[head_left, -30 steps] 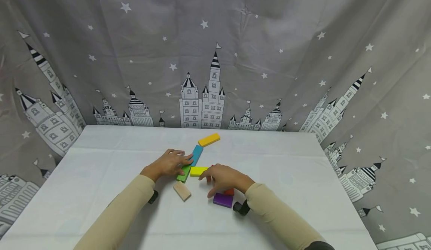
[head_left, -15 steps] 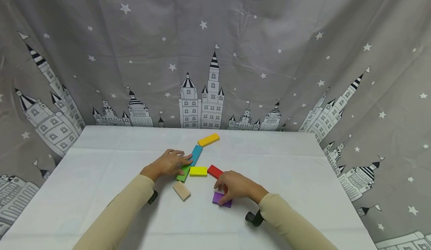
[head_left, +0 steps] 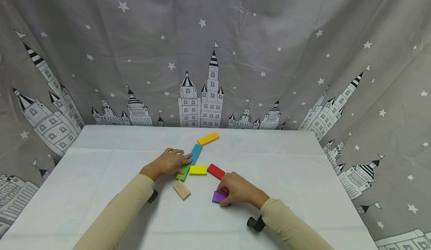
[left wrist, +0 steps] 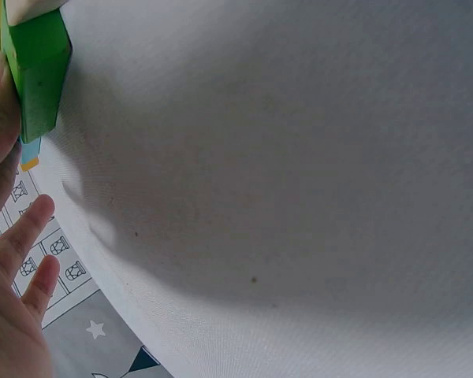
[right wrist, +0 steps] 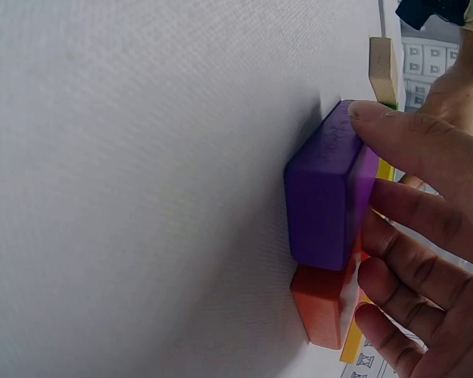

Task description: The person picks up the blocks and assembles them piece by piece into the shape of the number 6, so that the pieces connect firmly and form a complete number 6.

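Observation:
In the head view, flat wooden blocks lie in a branching line. My right hand (head_left: 239, 189) pinches the purple block (right wrist: 319, 209), its thumb along the near edge and index finger on the far side. An orange-red block (right wrist: 322, 307) sits against the purple one, mostly hidden by that hand in the head view. A red block (head_left: 216, 171) and a yellow block (head_left: 198, 170) lie left of it. My left hand (head_left: 166, 164) rests with thumb on the green block (left wrist: 43, 75) and index finger by the blue block (head_left: 196, 154); its other fingers are spread.
A plain wooden block (head_left: 182, 189) lies near the green block's front end. Beyond the blue block is an orange-yellow block (head_left: 208, 139). All stand on a white-covered table (head_left: 118, 141), with a grey castle-print curtain (head_left: 148, 55) behind.
My right hand has drawn back toward me from the yellow and red blocks to the purple block, bringing thumb and index finger onto it. My left hand has stayed in place.

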`<state>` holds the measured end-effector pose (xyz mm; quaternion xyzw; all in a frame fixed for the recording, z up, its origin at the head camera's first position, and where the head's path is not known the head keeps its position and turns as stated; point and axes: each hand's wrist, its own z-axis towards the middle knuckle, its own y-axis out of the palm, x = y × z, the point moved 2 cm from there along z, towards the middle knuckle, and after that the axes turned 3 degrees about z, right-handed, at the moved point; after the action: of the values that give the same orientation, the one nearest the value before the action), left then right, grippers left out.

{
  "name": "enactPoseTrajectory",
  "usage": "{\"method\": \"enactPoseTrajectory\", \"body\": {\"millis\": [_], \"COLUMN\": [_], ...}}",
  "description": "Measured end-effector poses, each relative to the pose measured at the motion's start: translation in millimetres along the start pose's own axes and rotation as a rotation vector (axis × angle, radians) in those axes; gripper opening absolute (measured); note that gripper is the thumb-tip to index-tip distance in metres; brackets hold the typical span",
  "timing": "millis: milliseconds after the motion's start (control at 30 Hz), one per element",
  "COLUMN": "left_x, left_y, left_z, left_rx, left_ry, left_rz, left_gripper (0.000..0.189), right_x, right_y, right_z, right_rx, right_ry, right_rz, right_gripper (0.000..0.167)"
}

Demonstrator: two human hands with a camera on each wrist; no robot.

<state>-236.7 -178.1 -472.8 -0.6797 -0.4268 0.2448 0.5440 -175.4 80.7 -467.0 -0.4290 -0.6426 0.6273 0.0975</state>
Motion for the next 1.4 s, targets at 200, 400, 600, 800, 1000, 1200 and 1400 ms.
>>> {"method": "enactPoseTrajectory", "body": {"millis": [200, 400, 600, 800, 1000, 1200, 1400], "left_x": [-0.3, -0.8, -0.1, 1.2, 0.6, 1.2, 0.2], "left_y": [0.8, 1.4, -1.3, -2.9, -1.7, -1.7, -1.6], "left_z": [0.5, 1.8, 0.6, -1.6, -1.9, -1.4, -1.8], "left_rx": [0.000, -0.002, 0.005, 0.009, 0.007, 0.006, 0.022], "left_ry": [0.001, -0.012, -0.006, 0.001, 0.008, 0.004, 0.024], "left_rz": [-0.004, -0.005, -0.001, 0.000, 0.001, -0.002, 0.008], "left_gripper": [0.064, 0.064, 0.063, 0.062, 0.062, 0.062, 0.061], "right_x": [-1, -3, -9, -17, -24, -31, -35], "right_y": [2, 3, 4, 7, 10, 13, 15], "right_z": [0.1, 4.3, 10.2, 17.1, 24.6, 30.8, 34.5], "right_rx": [0.001, -0.005, -0.004, -0.003, 0.001, 0.004, 0.000], "right_ry": [-0.008, -0.056, -0.114, -0.106, -0.090, -0.097, -0.091], "right_rz": [0.007, -0.007, -0.037, -0.003, 0.020, 0.002, 0.012], "right_gripper": [0.036, 0.035, 0.034, 0.033, 0.032, 0.032, 0.033]}}
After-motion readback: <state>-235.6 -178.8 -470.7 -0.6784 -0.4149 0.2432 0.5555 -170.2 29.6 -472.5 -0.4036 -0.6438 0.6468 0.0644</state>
